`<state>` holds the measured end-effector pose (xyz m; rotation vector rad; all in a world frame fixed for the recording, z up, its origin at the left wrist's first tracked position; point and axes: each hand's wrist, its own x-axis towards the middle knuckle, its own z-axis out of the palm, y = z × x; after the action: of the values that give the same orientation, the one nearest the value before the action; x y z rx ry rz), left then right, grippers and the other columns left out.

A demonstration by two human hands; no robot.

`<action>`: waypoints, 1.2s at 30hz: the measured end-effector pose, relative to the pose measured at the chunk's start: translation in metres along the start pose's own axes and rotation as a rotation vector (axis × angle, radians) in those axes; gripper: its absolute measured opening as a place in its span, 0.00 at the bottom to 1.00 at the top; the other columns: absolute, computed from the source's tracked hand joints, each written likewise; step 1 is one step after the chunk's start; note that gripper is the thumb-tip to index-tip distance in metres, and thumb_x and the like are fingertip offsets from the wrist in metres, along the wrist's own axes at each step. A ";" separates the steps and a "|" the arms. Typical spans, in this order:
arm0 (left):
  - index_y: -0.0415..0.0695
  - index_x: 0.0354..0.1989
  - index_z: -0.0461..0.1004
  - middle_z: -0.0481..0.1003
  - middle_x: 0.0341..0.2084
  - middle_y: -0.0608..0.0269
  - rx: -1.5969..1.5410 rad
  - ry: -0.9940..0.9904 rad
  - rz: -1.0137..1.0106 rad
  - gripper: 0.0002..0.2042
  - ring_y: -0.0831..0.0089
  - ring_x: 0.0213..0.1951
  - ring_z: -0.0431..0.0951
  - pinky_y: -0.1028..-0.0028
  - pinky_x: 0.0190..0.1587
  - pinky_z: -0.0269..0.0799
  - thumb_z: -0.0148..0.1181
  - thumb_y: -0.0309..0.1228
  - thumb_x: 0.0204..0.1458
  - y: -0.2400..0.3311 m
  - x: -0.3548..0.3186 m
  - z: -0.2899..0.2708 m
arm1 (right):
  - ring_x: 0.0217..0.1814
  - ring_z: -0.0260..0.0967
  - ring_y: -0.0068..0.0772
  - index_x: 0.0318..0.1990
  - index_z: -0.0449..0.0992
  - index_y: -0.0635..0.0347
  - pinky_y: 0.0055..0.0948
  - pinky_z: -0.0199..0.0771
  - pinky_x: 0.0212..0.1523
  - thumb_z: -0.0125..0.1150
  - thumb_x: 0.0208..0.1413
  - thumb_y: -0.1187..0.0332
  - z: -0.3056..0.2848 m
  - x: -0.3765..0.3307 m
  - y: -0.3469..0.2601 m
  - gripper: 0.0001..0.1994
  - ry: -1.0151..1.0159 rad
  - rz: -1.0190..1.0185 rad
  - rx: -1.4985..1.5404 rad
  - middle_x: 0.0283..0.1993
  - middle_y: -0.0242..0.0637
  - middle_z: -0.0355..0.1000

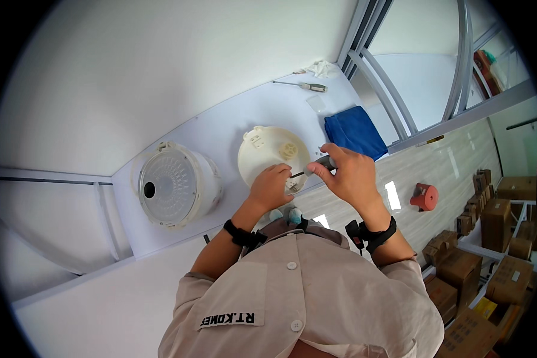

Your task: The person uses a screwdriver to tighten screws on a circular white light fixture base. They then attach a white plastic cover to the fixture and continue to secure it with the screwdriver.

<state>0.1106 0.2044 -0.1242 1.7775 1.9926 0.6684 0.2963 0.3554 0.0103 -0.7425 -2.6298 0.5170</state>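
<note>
A round cream plastic cover (pixel 265 146) lies hollow side up on the white table, a small spoked round part (pixel 288 150) inside it. My left hand (pixel 271 184) grips its near rim, thumb and fingers to either side of a small fitting (pixel 293 185). My right hand (pixel 349 176) is closed around the grey handle of a screwdriver (pixel 324 163). The dark shaft points left, its tip beside my left fingertips at the rim. Whether the tip sits in a screw is too small to tell.
A white round appliance body (pixel 168 186) with a dark hole stands at the left. Another screwdriver (pixel 313 87), a crumpled white tissue (pixel 322 69) and a folded blue cloth (pixel 356 132) lie toward the back right. A red stool (pixel 424 197) and cardboard boxes (pixel 459 268) are on the right.
</note>
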 end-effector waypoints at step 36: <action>0.43 0.43 0.81 0.81 0.51 0.63 0.053 -0.042 -0.060 0.23 0.59 0.55 0.80 0.61 0.60 0.76 0.79 0.35 0.36 0.006 0.006 0.000 | 0.30 0.76 0.47 0.52 0.74 0.58 0.41 0.75 0.29 0.73 0.58 0.62 -0.013 0.020 -0.001 0.19 0.106 -0.257 -0.010 0.33 0.39 0.76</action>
<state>0.1146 0.2105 -0.1206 1.7395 2.0446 0.5591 0.2860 0.3688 0.0269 -0.4125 -2.5789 0.3803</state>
